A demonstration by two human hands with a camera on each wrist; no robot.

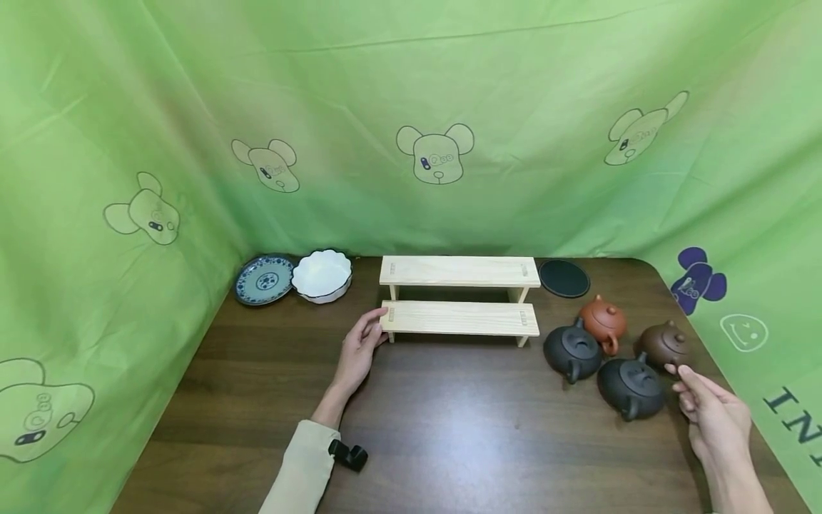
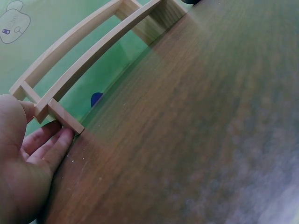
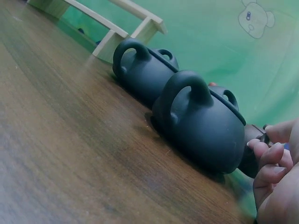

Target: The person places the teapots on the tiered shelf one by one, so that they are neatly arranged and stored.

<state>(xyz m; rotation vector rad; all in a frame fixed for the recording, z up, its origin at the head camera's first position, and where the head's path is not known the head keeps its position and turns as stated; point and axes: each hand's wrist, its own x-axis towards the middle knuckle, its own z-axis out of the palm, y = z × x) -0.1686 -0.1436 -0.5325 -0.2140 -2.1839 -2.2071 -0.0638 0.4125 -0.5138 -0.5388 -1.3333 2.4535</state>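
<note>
While the left hand (image 1: 356, 353) holds the left end of the lower tier of the wooden stand (image 1: 459, 317), the right hand (image 1: 716, 414) is at the handle of the brown teapot (image 1: 663, 344), so the step in hand looks to be getting a grip on that pot. It sits near the right edge of the tabletop (image 1: 449, 435), just behind the front black teapot (image 1: 631, 389) (whether the two touch, I cannot tell), with the orange teapot (image 1: 604, 319) and the other black teapot (image 1: 571, 353) to its left.

If the brown pot is to be moved, the next move would call for a firm pinch and a level lift, high enough to clear its neighbours; a handle held from one side may let the pot tip, I judge.

As for pose, the right hand comes in from the near right, thumb and forefinger brought narrowly together on the handle, the remaining fingers curled beneath them. The left forearm reaches forward from the near edge, leaning slightly to the right; the left wrist view shows the thumb at the end of the board and the fingers lower down, against the stand's leg, close to the tabletop.
</note>
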